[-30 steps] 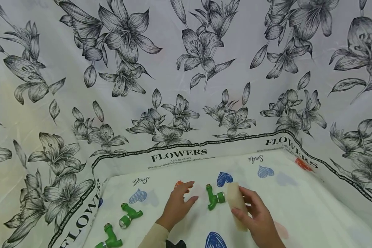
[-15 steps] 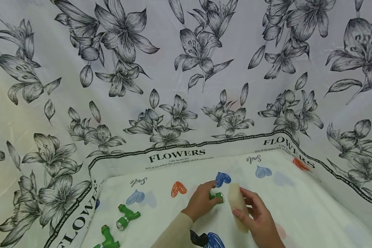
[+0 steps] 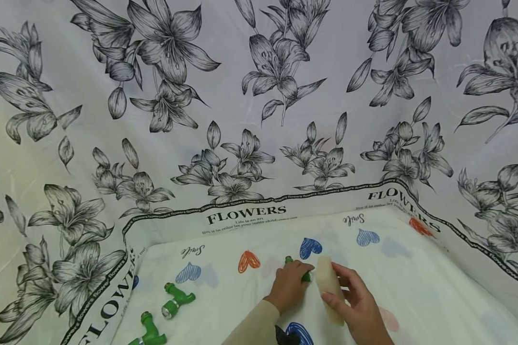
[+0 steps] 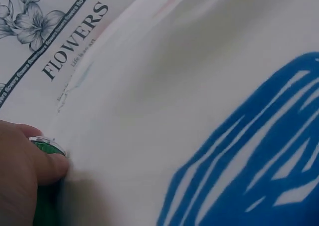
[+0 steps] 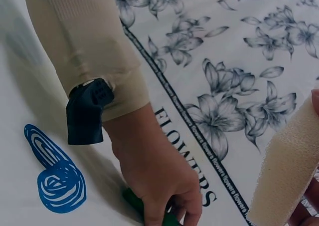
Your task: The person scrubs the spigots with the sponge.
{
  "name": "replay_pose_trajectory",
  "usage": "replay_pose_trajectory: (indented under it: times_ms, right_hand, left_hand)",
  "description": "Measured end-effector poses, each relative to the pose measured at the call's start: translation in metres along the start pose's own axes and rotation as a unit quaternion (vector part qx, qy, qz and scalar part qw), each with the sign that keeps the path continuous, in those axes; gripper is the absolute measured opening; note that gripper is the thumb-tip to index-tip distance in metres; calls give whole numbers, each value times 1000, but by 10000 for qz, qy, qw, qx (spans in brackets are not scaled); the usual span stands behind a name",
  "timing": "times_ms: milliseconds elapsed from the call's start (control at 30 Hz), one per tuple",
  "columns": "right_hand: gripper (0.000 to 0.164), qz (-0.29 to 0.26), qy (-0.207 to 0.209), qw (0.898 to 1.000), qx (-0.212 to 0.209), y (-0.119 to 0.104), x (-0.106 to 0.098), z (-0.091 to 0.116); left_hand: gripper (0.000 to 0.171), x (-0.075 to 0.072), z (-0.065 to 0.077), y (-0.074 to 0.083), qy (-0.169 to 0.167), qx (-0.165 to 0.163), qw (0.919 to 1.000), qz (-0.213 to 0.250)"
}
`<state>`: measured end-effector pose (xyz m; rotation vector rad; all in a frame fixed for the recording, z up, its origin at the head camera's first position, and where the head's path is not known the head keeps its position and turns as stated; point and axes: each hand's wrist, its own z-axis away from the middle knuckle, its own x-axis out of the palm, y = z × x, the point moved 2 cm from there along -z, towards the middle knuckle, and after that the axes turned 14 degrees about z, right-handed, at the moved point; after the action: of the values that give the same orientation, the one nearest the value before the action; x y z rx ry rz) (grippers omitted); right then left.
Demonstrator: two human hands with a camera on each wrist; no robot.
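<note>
While one green faucet (image 3: 150,330) lay nearest, at the lower left, the right hand (image 3: 359,303) gripped a cream-coloured sponge (image 3: 329,293) between thumb and fingers. A second faucet (image 3: 178,299) rested just beyond the first on the white heart-print cloth (image 3: 224,292). Just left of the sponge, the left hand (image 3: 288,286) clasped a third faucet (image 3: 306,276) — mostly hidden. No clear contact between sponge and faucet showed, so work on that one seemed barely begun; the other two lay untouched — finished or waiting, one could not tell. Behind hung a floral drape (image 3: 224,105).
</note>
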<state>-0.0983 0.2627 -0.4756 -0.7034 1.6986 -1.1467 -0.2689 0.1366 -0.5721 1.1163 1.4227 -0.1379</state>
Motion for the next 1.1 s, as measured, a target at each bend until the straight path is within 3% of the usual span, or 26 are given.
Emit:
replay_pose_trajectory:
  times_ms: [200,267,333,400,500,733,1000,1100]
  right_hand:
    - [60,25,0,10000,-28,0,6,1]
    - [60,21,-29,10000,-42,-2,8,1]
    - [61,-11,-67,10000,-38,-4,10,0]
    - [61,-29,-110,9999,-29,-5,13,-1]
    - [60,-94,-177,9997,-105,-7,18,-1]
    - [60,-117,-295,9969,-715,-14,34,-2]
    - [61,-157,-429,9956,-818,-19,49,2]
    - [60,-102,-348,9941,-1021,-18,54,4]
  left_hand:
    - [38,-23,0,6,196,-167,9970,724]
    - [39,-36,2,9,289,-265,9904,1327]
    - [41,-50,5,13,397,-373,9777,2029]
    - [41,-63,9,16,485,-473,9582,2780]
    - [41,-80,18,23,606,-647,9224,3759]
    - [38,-109,41,39,999,-832,8373,5310]
    - [40,-118,64,39,1156,-982,7758,6125]
    - [42,-117,71,35,1113,-1142,7578,6326]
